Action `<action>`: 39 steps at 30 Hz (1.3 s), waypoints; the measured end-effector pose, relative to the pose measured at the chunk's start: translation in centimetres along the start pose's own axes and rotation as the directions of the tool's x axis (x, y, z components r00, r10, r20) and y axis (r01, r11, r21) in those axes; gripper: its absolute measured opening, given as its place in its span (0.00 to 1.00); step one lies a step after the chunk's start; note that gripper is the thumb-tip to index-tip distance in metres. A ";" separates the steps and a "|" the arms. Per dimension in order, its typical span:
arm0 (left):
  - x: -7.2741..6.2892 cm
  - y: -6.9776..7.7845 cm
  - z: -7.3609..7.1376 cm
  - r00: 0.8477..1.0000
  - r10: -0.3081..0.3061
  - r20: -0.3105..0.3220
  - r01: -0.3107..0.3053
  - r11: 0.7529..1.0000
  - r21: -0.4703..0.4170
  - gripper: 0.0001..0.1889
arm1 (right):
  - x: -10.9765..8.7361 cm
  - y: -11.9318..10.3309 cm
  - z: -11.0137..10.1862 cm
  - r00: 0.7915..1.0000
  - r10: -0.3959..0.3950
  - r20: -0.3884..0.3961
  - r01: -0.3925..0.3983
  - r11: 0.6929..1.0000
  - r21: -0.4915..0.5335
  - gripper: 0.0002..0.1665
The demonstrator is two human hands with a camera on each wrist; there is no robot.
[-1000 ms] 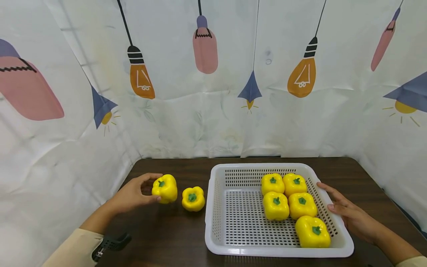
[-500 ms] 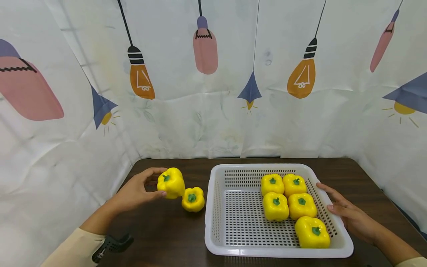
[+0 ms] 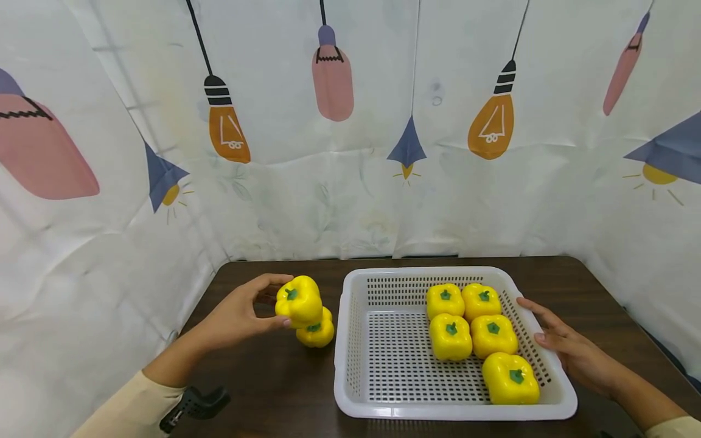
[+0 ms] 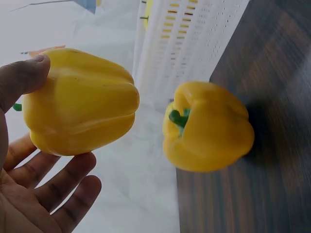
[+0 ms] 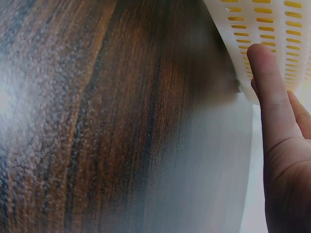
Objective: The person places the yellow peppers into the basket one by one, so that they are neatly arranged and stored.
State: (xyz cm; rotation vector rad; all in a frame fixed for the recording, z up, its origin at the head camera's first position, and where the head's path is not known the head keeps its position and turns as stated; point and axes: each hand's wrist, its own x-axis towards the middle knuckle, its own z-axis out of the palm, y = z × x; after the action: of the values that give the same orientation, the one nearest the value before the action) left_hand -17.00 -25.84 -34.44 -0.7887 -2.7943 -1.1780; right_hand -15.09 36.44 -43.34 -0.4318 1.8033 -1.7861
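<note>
Raised over the table, a yellow bell pepper [image 3: 300, 302] is held between the thumb and fingers of my left hand [image 3: 232, 322]. In the left wrist view the thumb presses one side of this pepper [image 4: 82, 104], with fingertips beneath it. A second yellow bell pepper [image 3: 319, 334] stands on the table just behind, partly covered in the head view. To its right is a white perforated plastic basket [image 3: 449, 412], with several yellow bell peppers [image 3: 495, 336] along its right side. My right hand [image 3: 580, 359] touches the basket's right wall with extended fingers and thumb [image 5: 274, 97].
The dark wood-grain table [image 3: 268, 389] extends on both sides of the basket. A white cloth printed with hanging lamps [image 3: 350, 201] stands behind the table and at both sides. The basket's left half shows bare slotted floor [image 3: 397, 359].
My left hand has lifted the bell pepper and carried it rightward, so it now overlaps the second one in the head view. My right hand stays at the basket.
</note>
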 end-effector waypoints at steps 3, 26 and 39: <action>0.2 0.3 0.3 1.000 0.010 0.005 -0.010 1.000 0.000 0.37 | 0.1 -0.1 0.1 1.000 0.001 -0.002 -0.001 1.000 -0.007 0.37; 1.2 4.9 3.9 0.997 0.001 0.079 0.009 0.992 -0.126 0.38 | 0.2 -0.2 0.0 0.999 -0.009 0.040 0.008 0.999 0.041 0.37; 2.0 6.6 6.8 0.987 0.039 0.159 -0.014 0.987 -0.159 0.38 | 0.1 0.1 -0.1 1.000 -0.002 0.025 0.002 1.000 0.019 0.36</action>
State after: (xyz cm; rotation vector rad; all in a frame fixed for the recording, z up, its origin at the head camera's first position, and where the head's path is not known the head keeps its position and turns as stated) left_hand -14.55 -16.46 -34.44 -0.9712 -2.8321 -1.4054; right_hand -15.21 36.49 -43.48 -0.4465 1.7683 -1.7902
